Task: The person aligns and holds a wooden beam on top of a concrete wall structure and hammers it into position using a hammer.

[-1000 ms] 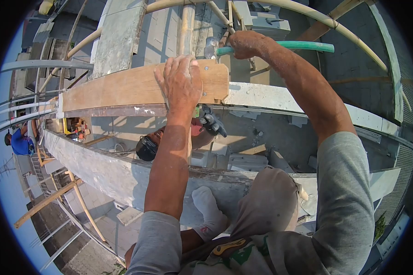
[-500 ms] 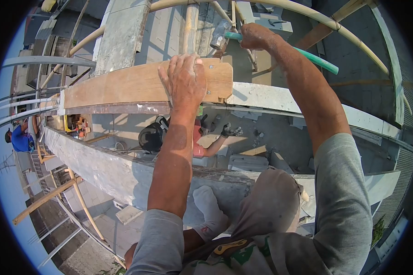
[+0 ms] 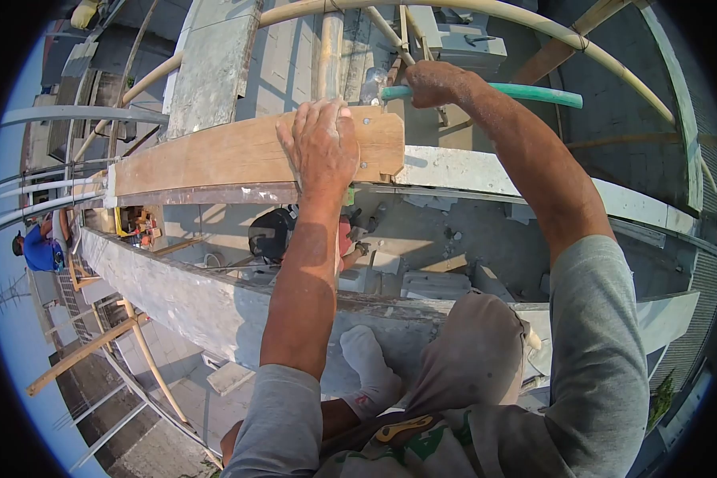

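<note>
My left hand [image 3: 320,147] presses on a long wooden board [image 3: 207,166], its fingers bent over the board's far edge near the right end. The board lies against a narrow concrete beam and has metal fastener heads at its right end. In my right hand [image 3: 436,84] is a hammer with a green handle [image 3: 526,92], gripped close to its head. The hammer's head [image 3: 374,84] is blurred, just beyond the board's far edge and right of my left hand. My fingers are closed round the handle.
A pale concrete beam [image 3: 183,275] runs under my socked foot [image 3: 370,362]. Bamboo poles [image 3: 494,11] cross beyond the board. Below, between the beams, is a person in a black cap or helmet [image 3: 271,233]. Another person in blue [image 3: 40,247] is at far left.
The hammer has swung down and left toward the board, its handle now nearly level. My left hand keeps its place on the board. The gloved hand of the person below has drawn back.
</note>
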`<state>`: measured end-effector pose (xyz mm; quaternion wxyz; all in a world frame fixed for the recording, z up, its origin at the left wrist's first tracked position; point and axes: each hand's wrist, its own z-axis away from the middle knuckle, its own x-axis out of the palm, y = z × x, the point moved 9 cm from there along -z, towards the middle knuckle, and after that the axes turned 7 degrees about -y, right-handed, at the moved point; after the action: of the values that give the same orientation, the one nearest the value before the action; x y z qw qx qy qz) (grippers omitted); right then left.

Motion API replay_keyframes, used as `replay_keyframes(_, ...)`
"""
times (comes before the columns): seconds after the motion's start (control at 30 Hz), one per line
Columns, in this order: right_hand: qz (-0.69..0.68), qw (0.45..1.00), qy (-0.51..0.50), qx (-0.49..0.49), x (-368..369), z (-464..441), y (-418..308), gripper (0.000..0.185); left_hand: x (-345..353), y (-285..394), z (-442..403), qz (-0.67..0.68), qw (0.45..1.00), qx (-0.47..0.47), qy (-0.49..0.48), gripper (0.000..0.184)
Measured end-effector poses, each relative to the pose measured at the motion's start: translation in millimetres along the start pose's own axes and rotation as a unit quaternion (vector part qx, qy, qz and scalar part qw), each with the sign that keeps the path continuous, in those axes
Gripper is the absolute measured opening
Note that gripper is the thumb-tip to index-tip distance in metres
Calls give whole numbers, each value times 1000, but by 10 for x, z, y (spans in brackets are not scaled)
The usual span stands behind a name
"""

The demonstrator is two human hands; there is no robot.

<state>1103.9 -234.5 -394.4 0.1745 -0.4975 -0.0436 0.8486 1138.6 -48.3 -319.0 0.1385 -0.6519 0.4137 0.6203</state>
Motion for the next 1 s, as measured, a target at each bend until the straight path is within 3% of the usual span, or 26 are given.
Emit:
replay_keyframes(0.23, -12, 998, 19, 55, -20, -21, 190, 27, -17, 11, 8, 8, 1000, 26, 15, 33)
replay_keyframes(0.33, -29, 998, 14, 50, 22, -34, 203, 26, -15, 23, 16, -1, 1000, 25, 11, 32)
replay_keyframes(0.43, 42, 999, -4, -7, 62, -34, -6, 26, 7, 16, 15, 10, 1000, 13, -7, 32)
replay_keyframes(0.7, 33, 999, -9, -1, 37, -20, 5, 21, 22, -18, 2, 27, 999, -14, -24, 34)
replay_keyframes(1.0, 16, 999, 37, 7, -95, 53, 44, 25, 8, -5, 17, -2, 1000, 23, 15, 32)
